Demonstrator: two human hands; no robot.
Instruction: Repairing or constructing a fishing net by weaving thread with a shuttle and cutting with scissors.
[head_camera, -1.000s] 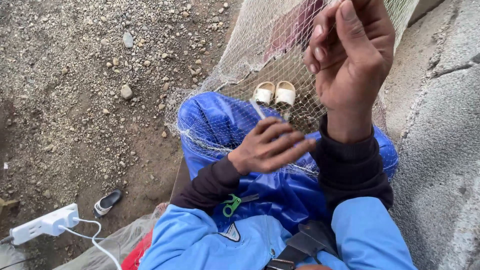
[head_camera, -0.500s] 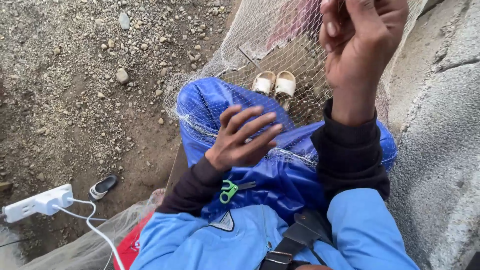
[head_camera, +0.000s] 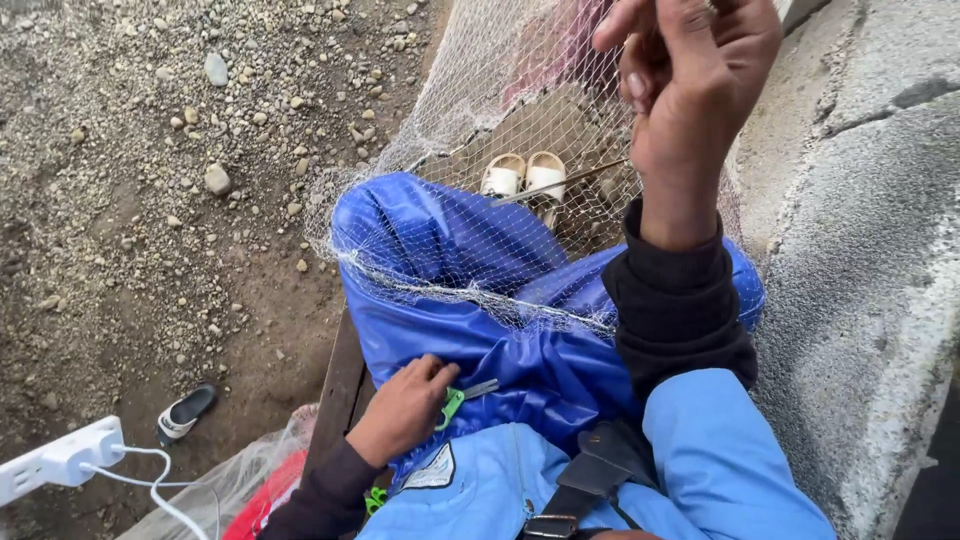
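Note:
A white fishing net (head_camera: 480, 150) drapes over my blue-trousered knees (head_camera: 440, 240). My right hand (head_camera: 690, 70) is raised high at the top of the view, fingers pinched on net mesh. My left hand (head_camera: 405, 405) rests low on my lap, its fingers closing on a small green-handled cutter (head_camera: 458, 400) that lies on the blue fabric.
Pale sandals (head_camera: 525, 175) on my feet show through the net. Gravel ground lies to the left, with a white power strip (head_camera: 60, 460) and cable, and a dark shoe (head_camera: 185, 412). A concrete wall (head_camera: 860, 250) runs along the right. A wooden bench edge (head_camera: 335, 395) lies under me.
My left hand dropped from the net on my knee down to my lap and took hold of the green cutter. My right hand rose slightly with the net.

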